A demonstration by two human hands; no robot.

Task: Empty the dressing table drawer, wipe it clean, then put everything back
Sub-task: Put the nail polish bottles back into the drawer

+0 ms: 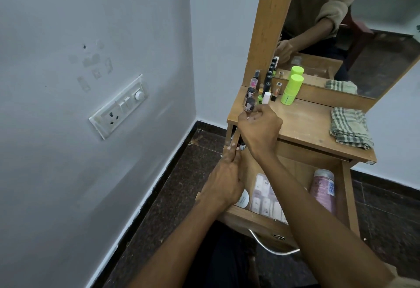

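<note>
Two hands: right hand (259, 126) pinching small bottle (249, 104) over tabletop (304, 122); left hand (226, 181) gripping drawer (256, 219) left wall

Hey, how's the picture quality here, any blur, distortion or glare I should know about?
Head view: wide-angle lens bows the wall and skirting at left; light is dim, even, with soft shadows and no harsh glare; the right hand and the small bottle it pinches look slightly soft; the left hand at the open drawer is sharper; the mirror reflects clearly.
</note>
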